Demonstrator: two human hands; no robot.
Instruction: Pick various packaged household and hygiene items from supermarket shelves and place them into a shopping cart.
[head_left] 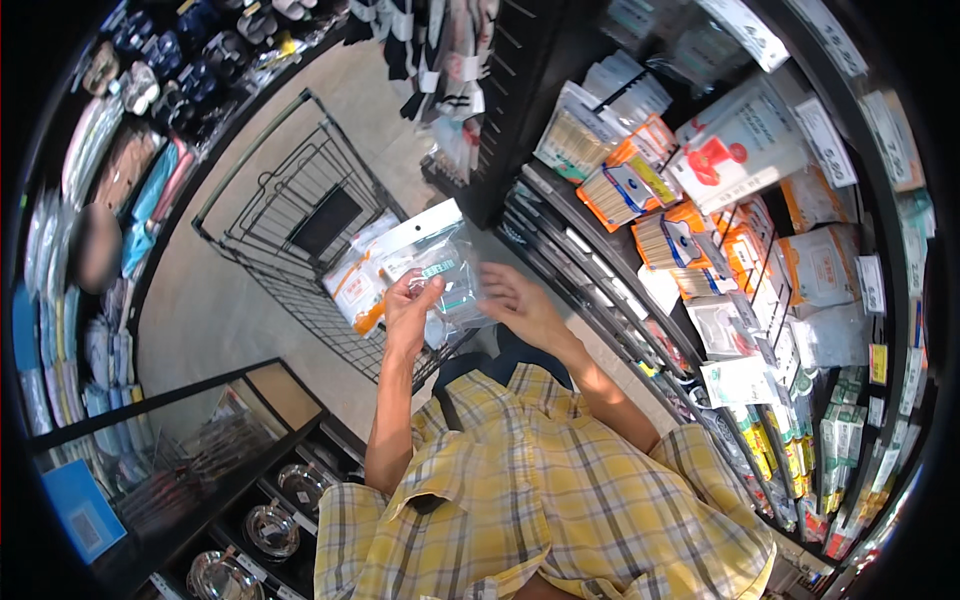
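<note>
My left hand (pixel 408 308) grips a clear plastic packet (pixel 455 290) with a white header card and a hang hole, its thumb pressed on the front. What lies inside the packet is too unclear to name. At the packet's right edge is my right hand (pixel 522 303), fingers apart and slightly blurred; whether the fingertips touch the plastic I cannot tell. Just beyond my left hand, a wire shopping cart (pixel 270 225) holds an orange-and-white package (pixel 352 300), partly hidden by the packet and hand.
On my right, a dark shelf rack carries hanging orange-and-white packs (pixel 625 185), a large white package (pixel 745 150) and price tags (pixel 825 150). Footwear (pixel 160 55) and folded packaged goods (pixel 90 160) line the left. Round metal pans (pixel 270 530) sit at lower left.
</note>
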